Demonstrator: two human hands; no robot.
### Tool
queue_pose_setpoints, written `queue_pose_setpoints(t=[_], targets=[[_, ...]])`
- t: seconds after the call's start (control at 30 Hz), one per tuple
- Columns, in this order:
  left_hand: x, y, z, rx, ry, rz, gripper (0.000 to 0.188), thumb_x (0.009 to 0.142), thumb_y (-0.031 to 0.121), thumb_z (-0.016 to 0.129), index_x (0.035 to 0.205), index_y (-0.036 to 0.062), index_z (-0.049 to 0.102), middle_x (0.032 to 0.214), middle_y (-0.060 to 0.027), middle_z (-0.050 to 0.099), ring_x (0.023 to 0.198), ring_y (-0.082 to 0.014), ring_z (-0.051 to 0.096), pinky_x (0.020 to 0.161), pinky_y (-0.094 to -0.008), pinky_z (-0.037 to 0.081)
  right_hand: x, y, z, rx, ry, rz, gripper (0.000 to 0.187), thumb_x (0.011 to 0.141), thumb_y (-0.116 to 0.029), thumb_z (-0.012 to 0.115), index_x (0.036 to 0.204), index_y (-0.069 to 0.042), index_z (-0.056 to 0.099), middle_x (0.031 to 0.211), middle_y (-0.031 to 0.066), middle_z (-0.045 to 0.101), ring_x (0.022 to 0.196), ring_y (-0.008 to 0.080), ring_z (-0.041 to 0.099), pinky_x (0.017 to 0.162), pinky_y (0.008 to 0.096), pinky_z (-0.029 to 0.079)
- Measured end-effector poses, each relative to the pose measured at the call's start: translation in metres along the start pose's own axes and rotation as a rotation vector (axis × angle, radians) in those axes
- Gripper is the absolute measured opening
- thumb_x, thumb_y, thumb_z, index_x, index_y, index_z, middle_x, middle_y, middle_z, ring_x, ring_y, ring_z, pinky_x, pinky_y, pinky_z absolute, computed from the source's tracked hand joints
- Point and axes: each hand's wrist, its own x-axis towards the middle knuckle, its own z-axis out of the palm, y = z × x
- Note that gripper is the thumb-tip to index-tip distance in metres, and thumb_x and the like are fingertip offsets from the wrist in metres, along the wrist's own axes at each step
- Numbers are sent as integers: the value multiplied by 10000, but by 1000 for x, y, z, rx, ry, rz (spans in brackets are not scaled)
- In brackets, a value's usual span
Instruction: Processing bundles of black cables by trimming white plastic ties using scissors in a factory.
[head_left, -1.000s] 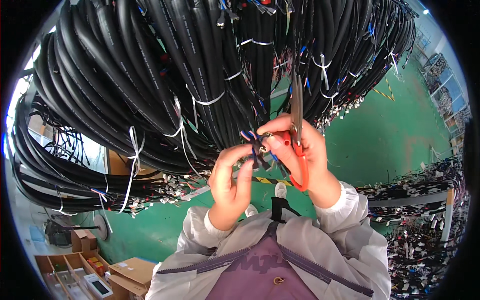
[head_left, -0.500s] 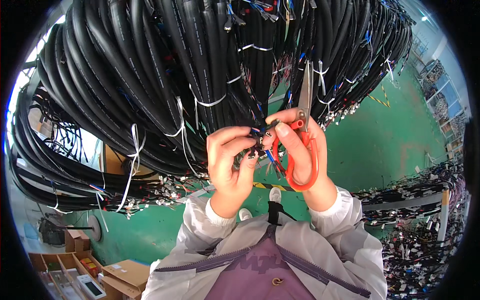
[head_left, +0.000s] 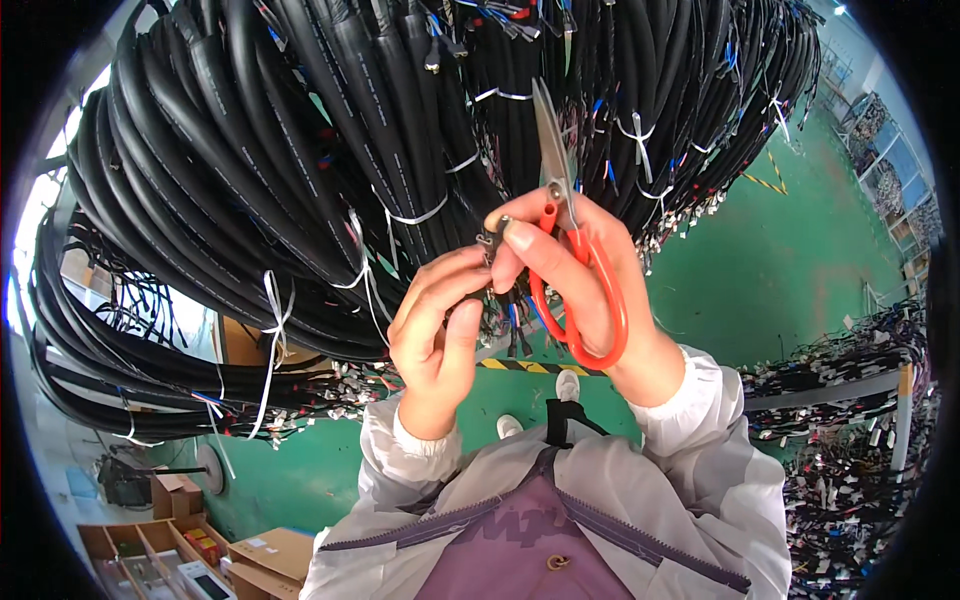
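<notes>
Red-handled scissors (head_left: 555, 165) hang on my right hand (head_left: 610, 265), the fingers through the loops and the blades pointing up and away. The same hand's thumb and forefinger pinch a small black wire end with a metal terminal (head_left: 487, 241). My left hand (head_left: 432, 325) is close beside it on the left; its curled fingertips touch the wire ends while its thumb stands apart. Below the pinch, several thin blue and black wires (head_left: 515, 315) with terminals dangle between my hands. What lies behind the fingers is hidden.
Thick bundles of black sleeved cables (head_left: 230, 130) hang in front of me, bound with white ties (head_left: 420, 215). More wire harnesses (head_left: 850, 400) lie on a rack at the right. Cardboard boxes (head_left: 270, 555) stand at lower left on the green floor (head_left: 770, 290).
Both hands have shifted a little to the left, and the scissors have swung leftward with the right hand. My left thumb has moved away from the wire ends it was touching.
</notes>
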Motion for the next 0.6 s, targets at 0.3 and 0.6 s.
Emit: queue_pose_setpoints(t=[0.3,0.6], targets=[[-5,-7,3,53,105,13,159,806,-55,588,963,-47,566,1052,-145,551,924,-171,555,835,-280,455,3,4,7,25,-37,18,202,894,-135,517,976,47,536,740,79,594,711,135,583,696,256,462],[-3,-9,7,-220,203,-48,110,835,6,581,936,-34,563,922,-148,617,864,-206,589,839,-336,453,-2,1,3,-82,-51,81,183,893,-129,513,960,37,555,745,73,596,697,119,575,693,247,455]])
